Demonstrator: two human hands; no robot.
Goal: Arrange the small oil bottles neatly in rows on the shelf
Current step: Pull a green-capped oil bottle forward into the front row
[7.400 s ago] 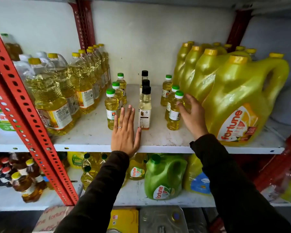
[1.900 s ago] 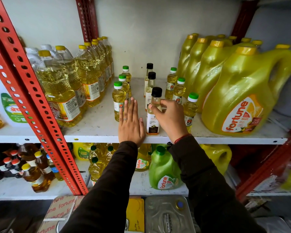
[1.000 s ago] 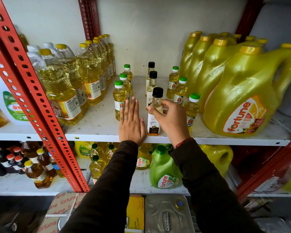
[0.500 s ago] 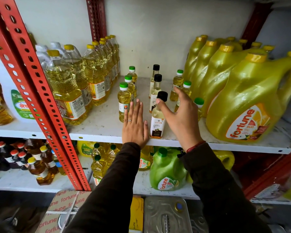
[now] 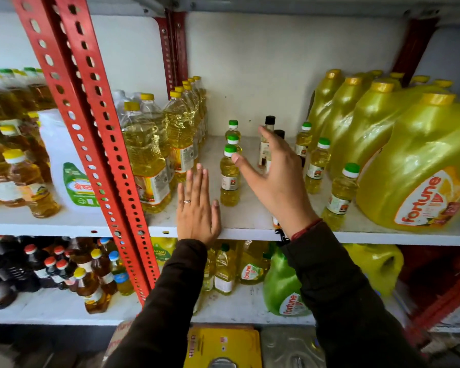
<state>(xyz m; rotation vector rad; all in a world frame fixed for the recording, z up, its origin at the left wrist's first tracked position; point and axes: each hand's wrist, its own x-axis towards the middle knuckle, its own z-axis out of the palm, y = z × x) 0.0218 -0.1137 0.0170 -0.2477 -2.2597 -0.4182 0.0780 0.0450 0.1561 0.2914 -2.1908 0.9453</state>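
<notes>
Small oil bottles stand on the white shelf in three rows running front to back. The left row has green caps, its front bottle just right of my left hand, which lies flat and open on the shelf edge. The middle row has black caps; its rear bottle shows, the others are mostly hidden behind my right hand. That hand hovers open, fingers spread, touching no bottle that I can see. The right row of green-capped bottles stands beside the big jugs.
Tall clear oil bottles crowd the left of the shelf. Large yellow Fortune jugs fill the right. A red perforated upright slants across the left. The lower shelf holds more bottles and a green jug.
My right hand has let go of the front black-capped bottle and now hovers open over the middle row. The view has shifted left. My left hand stays flat on the shelf.
</notes>
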